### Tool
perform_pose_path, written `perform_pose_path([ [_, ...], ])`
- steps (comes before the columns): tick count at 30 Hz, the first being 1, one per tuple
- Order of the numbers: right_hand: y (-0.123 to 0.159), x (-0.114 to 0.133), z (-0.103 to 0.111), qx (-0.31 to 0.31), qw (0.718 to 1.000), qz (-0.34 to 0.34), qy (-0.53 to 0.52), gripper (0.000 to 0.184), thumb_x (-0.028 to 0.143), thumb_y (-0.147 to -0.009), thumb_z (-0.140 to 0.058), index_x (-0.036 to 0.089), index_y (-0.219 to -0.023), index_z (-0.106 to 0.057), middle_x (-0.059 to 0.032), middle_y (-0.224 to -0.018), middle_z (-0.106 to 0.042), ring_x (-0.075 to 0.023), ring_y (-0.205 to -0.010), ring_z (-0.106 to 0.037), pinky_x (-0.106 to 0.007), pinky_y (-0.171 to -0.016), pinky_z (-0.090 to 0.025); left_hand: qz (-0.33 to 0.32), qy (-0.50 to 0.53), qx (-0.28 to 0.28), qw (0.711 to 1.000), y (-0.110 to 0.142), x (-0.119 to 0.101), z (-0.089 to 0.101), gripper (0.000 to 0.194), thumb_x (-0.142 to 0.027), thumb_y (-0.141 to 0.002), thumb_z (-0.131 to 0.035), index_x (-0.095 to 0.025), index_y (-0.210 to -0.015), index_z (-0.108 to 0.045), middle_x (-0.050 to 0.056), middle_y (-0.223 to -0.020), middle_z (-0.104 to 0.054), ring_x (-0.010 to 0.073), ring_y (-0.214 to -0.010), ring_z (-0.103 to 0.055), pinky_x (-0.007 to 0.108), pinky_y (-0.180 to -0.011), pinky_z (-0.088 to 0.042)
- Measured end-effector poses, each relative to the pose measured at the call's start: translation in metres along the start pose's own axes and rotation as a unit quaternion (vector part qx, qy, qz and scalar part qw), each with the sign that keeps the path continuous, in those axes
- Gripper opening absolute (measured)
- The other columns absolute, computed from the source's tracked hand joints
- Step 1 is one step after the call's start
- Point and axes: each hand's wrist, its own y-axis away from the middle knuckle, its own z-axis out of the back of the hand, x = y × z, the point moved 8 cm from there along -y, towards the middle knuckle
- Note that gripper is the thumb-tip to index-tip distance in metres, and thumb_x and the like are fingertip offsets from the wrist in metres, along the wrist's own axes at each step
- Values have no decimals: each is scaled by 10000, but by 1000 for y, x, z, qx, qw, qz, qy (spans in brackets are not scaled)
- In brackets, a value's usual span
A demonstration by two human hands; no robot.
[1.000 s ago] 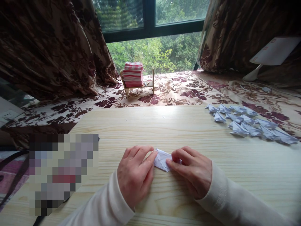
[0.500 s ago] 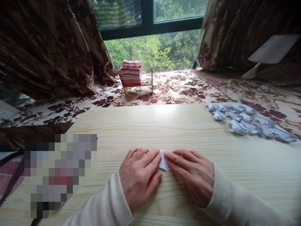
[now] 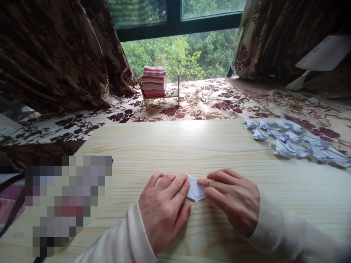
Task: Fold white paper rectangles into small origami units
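A small folded piece of printed white paper (image 3: 195,190) lies on the wooden tabletop between my two hands. My left hand (image 3: 164,208) rests palm down, its stretched fingertips pressing on the left side of the paper and its thumb apart on the wood. On the other side, my right hand (image 3: 233,201) touches the paper's right edge with its outstretched fingertips; its thumb is hidden underneath. Several pointed folded paper pieces (image 3: 285,148) of the same white kind sit in rows at the table's far right corner.
The pale wooden table (image 3: 153,146) stands against a ledge with a floral cloth (image 3: 203,98). On that ledge are a small wooden stand (image 3: 178,91) with folded pink-and-white cloths (image 3: 154,82) and a white lamp (image 3: 323,54). A blurred-out object (image 3: 68,204) lies at left.
My right hand has shifted right, and more of the paper's printed face shows between the hands. My left hand stays nearly in place. The view has tilted slightly.
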Motion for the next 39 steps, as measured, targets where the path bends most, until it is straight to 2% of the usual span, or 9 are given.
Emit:
perform_pose_path([
  [7, 38, -3, 8, 21, 999, -22, 13, 318, 112, -887, -298, 154, -753, -584, -70, -1044, -659, -190, -858, -523, -354, -788, -397, -2, 10, -17, 1000, 2, 2, -1, 329, -252, -822, -473, -152, -1115, -586, 68, -1188, -595, 231, -1017, -519, 417, -889, -354],
  [11, 38, -10, 20, 1, 999, -39, -27, 236, 57, -811, -345, 160, -746, -547, -64, -918, -673, -172, -795, -520, -324, -730, -405, 0, 18, -21, 1000, 3, 2, 0, 322, -254, -836, -454, -149, -1111, -583, 67, -1194, -590, 234, -1020, -508, 421, -893, -338],
  [14, 25, -13, 25, -31, 998, -49, -3, 269, 40, -758, -373, 148, -896, -577, -80, -901, -652, -190, -809, -506, -327, -706, -407, 8, 19, -17, 1000, 3, -1, 0, 317, -254, -845, -437, -142, -1104, -582, 77, -1159, -601, 241, -1006, -502, 430, -884, -336],
  [16, 15, -13, 18, -48, 997, -53, 38, 325, 55, -751, -383, 134, -989, -590, -108, -925, -624, -212, -829, -489, -342, -695, -406, 19, 20, -11, 1000, 2, -2, -1, 316, -251, -848, -425, -135, -1098, -581, 85, -1118, -607, 246, -991, -497, 440, -877, -338],
  [20, 7, -12, -9, -62, 995, -51, 62, 234, 142, -794, -419, 166, -857, -643, -76, -757, -565, -191, -705, -440, -317, -606, -378, 27, 22, 4, 999, 0, -2, -1, 318, -254, -846, -425, -123, -1095, -572, 92, -1057, -599, 242, -962, -488, 434, -858, -349],
  [23, 9, -13, -21, -71, 995, -53, 50, 254, 165, -833, -396, 138, -869, -646, -73, -735, -549, -175, -672, -412, -304, -586, -370, 16, 13, 35, 999, -8, 0, -3, 341, -286, -846, -423, -119, -1112, -555, 92, -1003, -591, 238, -926, -485, 433, -842, -358],
  [28, 12, -17, -22, -67, 996, -56, 35, 265, 181, -862, -377, 144, -886, -638, -67, -740, -542, -167, -672, -407, -297, -585, -365, 6, -23, 83, 996, -21, 6, -9, 327, -280, -862, -369, -136, -1064, -581, 92, -939, -581, 241, -903, -478, 461, -857, -340],
  [35, 12, -18, -22, -71, 995, -60, 18, 262, 169, -846, -379, 144, -882, -637, -62, -715, -531, -168, -661, -394, -301, -571, -347, -3, -13, 54, 998, -11, 20, 0, 312, -245, -861, -384, -138, -1064, -596, 80, -956, -601, 242, -939, -482, 455, -871, -317],
  [39, 10, -20, -22, -73, 996, -57, 15, 218, 140, -801, -419, 159, -840, -633, -57, -717, -527, -162, -659, -387, -286, -563, -345, 41, 49, 72, 995, -18, 41, 4, 289, -243, -861, -381, -216, -877, -668, 35, -827, -612, 198, -844, -502, 387, -790, -349],
])
